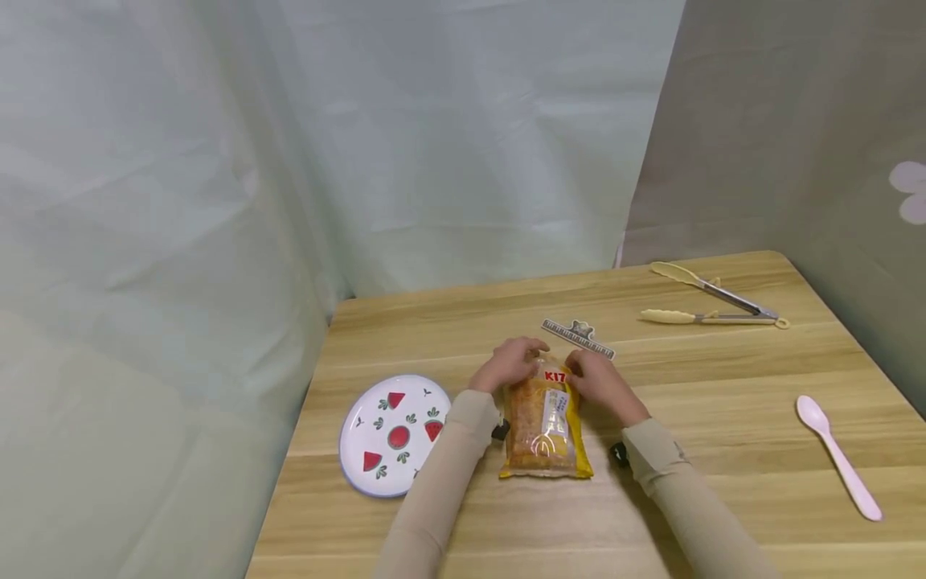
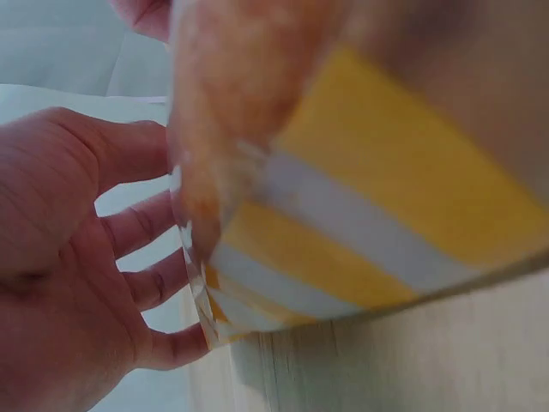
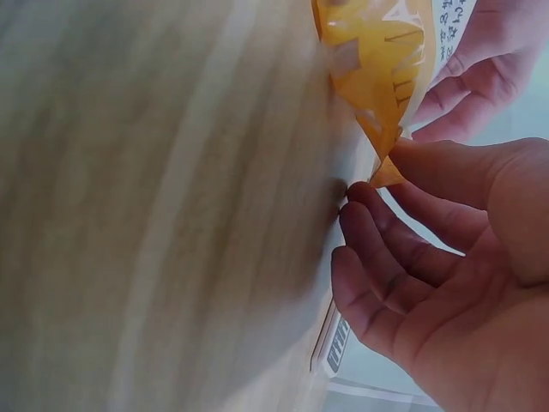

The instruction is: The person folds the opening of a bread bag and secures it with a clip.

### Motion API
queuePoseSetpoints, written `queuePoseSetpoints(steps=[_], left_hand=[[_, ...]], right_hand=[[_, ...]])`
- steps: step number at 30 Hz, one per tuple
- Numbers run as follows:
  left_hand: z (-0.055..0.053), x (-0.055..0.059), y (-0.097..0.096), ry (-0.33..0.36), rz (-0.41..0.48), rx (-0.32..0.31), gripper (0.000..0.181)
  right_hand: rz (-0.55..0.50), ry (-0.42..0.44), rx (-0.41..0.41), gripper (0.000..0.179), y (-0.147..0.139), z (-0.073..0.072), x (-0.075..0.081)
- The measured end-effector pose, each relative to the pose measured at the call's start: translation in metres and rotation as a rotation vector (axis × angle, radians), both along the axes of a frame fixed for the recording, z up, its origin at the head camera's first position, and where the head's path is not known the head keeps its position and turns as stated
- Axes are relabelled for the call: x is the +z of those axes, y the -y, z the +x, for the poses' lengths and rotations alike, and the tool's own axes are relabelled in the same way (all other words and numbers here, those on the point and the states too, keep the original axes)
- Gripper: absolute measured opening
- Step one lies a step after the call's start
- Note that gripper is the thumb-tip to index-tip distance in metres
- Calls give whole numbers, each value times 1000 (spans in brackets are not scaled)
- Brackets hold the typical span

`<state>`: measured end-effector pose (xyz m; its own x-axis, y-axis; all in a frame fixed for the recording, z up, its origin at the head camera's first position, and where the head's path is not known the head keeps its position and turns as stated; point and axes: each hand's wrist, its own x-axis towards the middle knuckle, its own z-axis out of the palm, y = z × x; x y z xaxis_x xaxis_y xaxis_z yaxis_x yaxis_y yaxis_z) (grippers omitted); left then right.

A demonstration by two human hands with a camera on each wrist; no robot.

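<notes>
A clear and yellow plastic bag of bread (image 1: 531, 418) lies lengthwise on the table, its top end between both hands. My left hand (image 1: 512, 362) holds the upper left edge; in the left wrist view the thumb (image 2: 137, 153) and spread fingers meet the bag's side, their tips hidden by it. At the upper right corner my right hand (image 1: 602, 384) pinches the yellow film (image 3: 388, 172) between thumb and fingers, the other fingers loosely bent near the tabletop. Just beyond the hands lies a long clip (image 1: 579, 338) with a black-and-white striped bar.
On the left stands a white plate (image 1: 363, 418) with red fruit prints, partly behind the left sleeve. Spread tongs (image 1: 738, 319) with pale yellow tips lie at the back right. A pink spoon (image 1: 842, 462) rests at the right. Cloth curtains (image 1: 463, 161) hang behind the table.
</notes>
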<state>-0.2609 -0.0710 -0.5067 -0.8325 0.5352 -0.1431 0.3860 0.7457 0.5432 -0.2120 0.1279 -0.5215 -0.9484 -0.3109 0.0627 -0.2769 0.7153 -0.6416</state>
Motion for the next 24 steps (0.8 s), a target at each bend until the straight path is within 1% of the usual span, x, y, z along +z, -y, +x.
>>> queuePoseSetpoints(steps=[6,11,16,21,24], left_hand=[[-5,-3,-6,-22,-55,-7,41],[-6,-4,-8,-20,-74,9,38],[-6,-5,-9,-22,-64,20,32],[-5,-4,-8,-7,-40,38,28],[-5,-4,-8,-4,-31,47,26]], right_hand=[[-20,29,1,8,0,-2,-2],[-40,46,-3,3,-2,-4,-5],[-63,67,-21,5,-4,-3,-3],[-77,87,-29,4,-3,-3,-3],[-87,80,-28,5,-3,-2,-4]])
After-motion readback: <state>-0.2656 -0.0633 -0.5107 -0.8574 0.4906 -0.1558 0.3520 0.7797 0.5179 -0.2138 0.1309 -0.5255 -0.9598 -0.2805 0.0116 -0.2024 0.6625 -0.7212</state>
